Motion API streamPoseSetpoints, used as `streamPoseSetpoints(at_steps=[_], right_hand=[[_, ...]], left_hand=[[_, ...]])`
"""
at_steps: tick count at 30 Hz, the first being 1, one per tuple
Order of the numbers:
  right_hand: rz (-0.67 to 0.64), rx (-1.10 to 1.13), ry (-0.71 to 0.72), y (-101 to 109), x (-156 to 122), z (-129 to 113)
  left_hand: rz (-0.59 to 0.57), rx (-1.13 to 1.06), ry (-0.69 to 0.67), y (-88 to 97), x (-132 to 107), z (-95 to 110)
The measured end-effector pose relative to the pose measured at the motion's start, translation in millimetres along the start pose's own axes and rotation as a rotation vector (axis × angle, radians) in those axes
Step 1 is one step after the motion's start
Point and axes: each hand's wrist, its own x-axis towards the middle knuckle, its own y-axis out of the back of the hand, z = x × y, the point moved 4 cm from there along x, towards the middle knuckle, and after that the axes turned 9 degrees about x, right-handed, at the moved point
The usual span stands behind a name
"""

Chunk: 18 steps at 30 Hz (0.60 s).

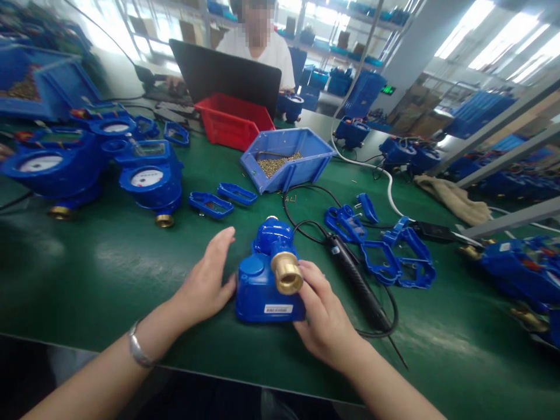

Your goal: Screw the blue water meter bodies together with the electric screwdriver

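Observation:
A blue water meter (262, 286) with a brass threaded port (287, 273) lies on the green table (109, 274) right in front of me. My left hand (207, 283) rests against its left side, fingers stretched out and together, thumb touching the housing. My right hand (326, 315) cups its right side, fingers curled against the body just below the brass port. A black electric screwdriver (356, 283) with its cable lies on the table just right of my right hand.
A blue bin of small screws (306, 154) and a red bin (227, 122) stand behind. Finished blue meters (149, 178) sit at left, loose blue covers (394, 256) at right. A person in a white shirt (275, 52) sits behind a black laptop (225, 76).

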Motion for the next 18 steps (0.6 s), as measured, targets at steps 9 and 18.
streamPoseSetpoints(at_steps=[9,18], right_hand=[[0.058,-0.004,0.005,-5,-7,-1],[0.080,-0.068,-0.129,17,8,-5]], left_hand=[[-0.518,-1.092,0.759,-37.2,-23,22],[-0.402,-1.089,0.929,-34.3,-4,40]])
